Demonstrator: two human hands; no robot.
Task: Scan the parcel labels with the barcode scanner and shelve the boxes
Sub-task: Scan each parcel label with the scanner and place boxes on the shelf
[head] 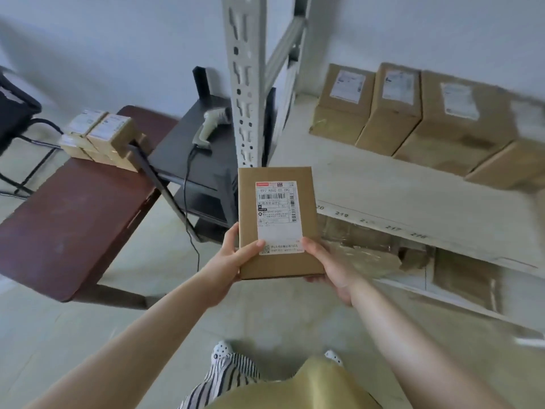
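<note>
Head view: both arms extended forward; left hand (233, 255) and right hand (327, 267) grasp box (278, 222) by its near corners, thumbs on top, label (277, 216) up, before shelf (413, 184). Scanner (209, 125) lies on black stand (188, 154).

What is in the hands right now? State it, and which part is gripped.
A labelled cardboard box, held by its near bottom corners: left hand on one, right hand on the other, thumbs on top.
</note>
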